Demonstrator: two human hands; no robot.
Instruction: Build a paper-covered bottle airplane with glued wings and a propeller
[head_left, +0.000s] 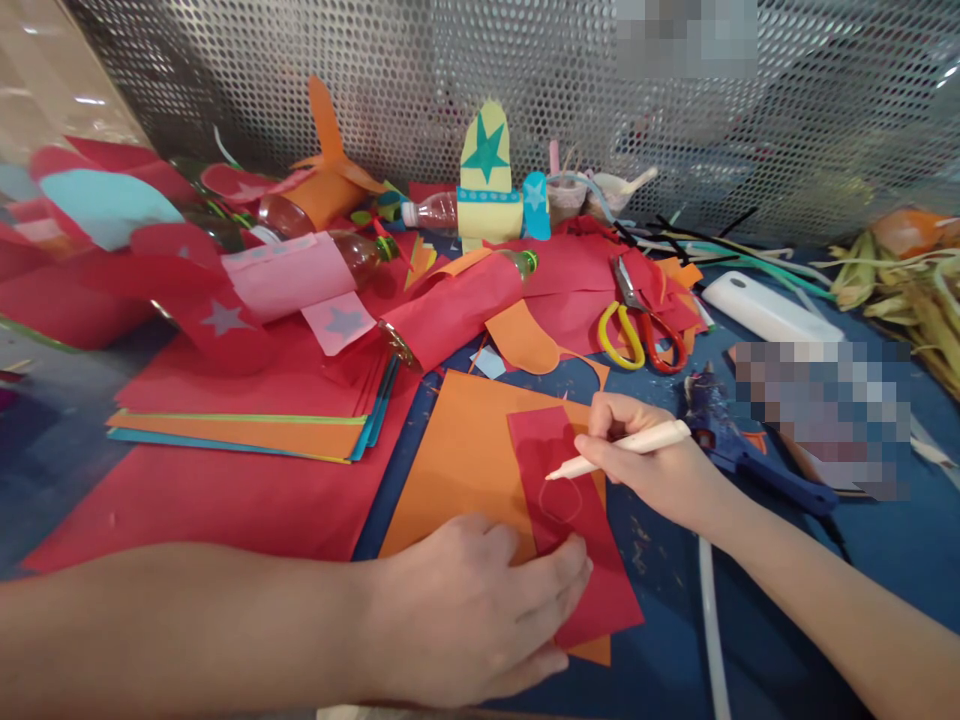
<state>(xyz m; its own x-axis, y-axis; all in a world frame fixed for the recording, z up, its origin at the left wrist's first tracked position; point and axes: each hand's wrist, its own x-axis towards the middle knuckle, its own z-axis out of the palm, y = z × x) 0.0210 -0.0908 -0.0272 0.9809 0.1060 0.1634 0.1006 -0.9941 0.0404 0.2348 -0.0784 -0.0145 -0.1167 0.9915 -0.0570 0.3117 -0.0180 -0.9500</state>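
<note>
A white marker (637, 442) is held between the thumb and fingers of my right hand (645, 460). Its tip touches or nearly touches a strip of red paper (592, 590), at the top of a faint round outline drawn there. Under that strip lies a larger sheet of orange paper (450, 440). My left hand (487, 610) rests flat over both papers, fingers stretched onto the red strip just below the outline.
Scissors (630, 320) with yellow and red handles lie on orange and red scraps. A blue glue gun (757, 465) sits right of my right hand. Left is a stack of coloured paper (247, 430). Paper-wrapped bottles (465, 310) stand behind, before a perforated metal panel (360, 90).
</note>
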